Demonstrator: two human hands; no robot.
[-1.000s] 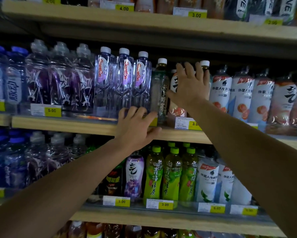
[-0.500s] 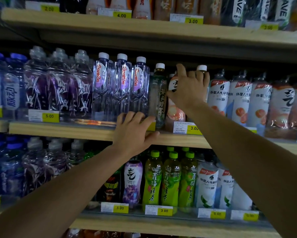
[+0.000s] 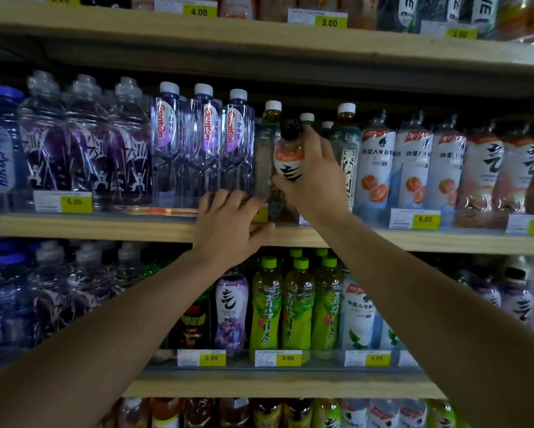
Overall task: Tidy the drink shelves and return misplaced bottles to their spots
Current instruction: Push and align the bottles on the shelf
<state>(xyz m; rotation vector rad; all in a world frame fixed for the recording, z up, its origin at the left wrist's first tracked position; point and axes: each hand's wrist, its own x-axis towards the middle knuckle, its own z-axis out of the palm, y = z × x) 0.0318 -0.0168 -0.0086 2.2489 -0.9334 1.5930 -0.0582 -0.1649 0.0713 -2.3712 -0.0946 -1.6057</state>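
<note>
My right hand is curled around a peach bottle, thumb on its left side and fingers wrapped behind. The bottle has a black cap, amber drink showing at the shoulder, an orange band beneath that, and a white label with a bold black brush character. It sits raised and tipped a little left, in front of the white-capped tea bottles on the middle shelf, between the clear water bottles and the orange-fruit bottles. Its lower part is hidden by my hand, so I cannot tell whether it touches the shelf. My left hand rests on the shelf's front edge, fingers loosely bent over the lip, holding nothing. On the far right of the same shelf stand bottles with the same brush character.
</note>
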